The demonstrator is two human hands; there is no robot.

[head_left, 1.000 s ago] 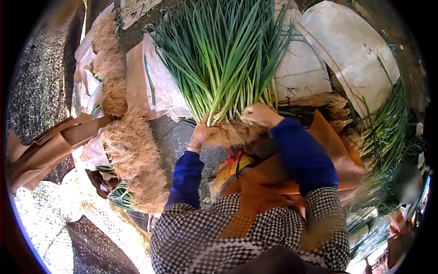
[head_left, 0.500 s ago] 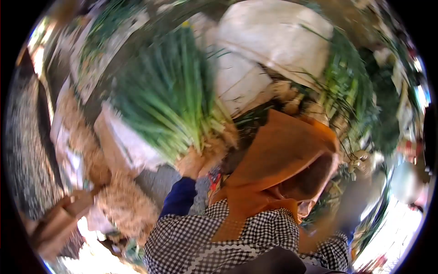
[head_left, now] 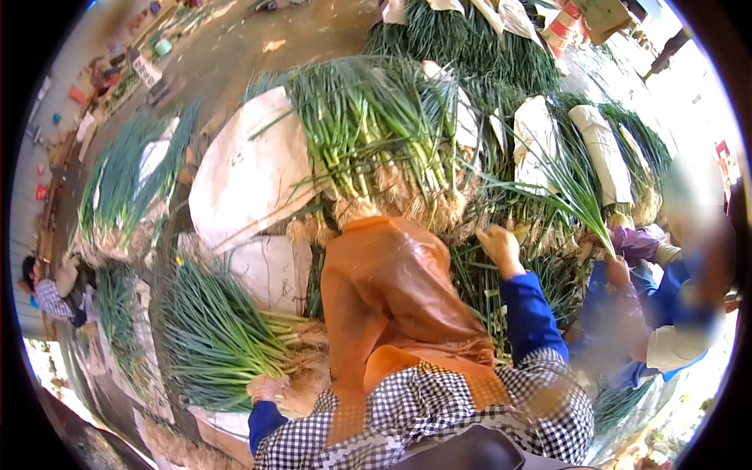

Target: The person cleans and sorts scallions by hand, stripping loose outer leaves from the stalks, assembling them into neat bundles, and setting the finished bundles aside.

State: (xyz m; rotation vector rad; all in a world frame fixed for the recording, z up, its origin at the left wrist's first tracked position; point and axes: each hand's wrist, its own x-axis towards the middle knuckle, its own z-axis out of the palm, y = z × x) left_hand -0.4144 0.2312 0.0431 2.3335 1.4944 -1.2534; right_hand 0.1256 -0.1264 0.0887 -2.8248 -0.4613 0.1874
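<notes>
My left hand (head_left: 267, 388) is at the lower left, its fingers around the base of a large bunch of green onions (head_left: 219, 337). The leaves fan out to the left and the pale roots (head_left: 309, 368) lie beside my wrist. My right hand (head_left: 500, 249) reaches forward at the centre right, close to the roots of onions lying there; its fingers point up and left, and I cannot make out anything held. Ahead, a heap of green onions (head_left: 368, 117) has its roots toward me. An orange apron (head_left: 392, 290) covers my lap.
A white sack (head_left: 247, 172) lies front left, with another pale sack (head_left: 270, 270) below it. More onion bundles (head_left: 129, 188) stand far left. At right, a co-worker's hand (head_left: 617, 270) holds a few onions (head_left: 576, 196). Another person (head_left: 59, 290) crouches at the far left.
The view has turned right. My right hand has left the large bunch and now reaches over the onions on the right. My left hand has stayed at the bunch's base.
</notes>
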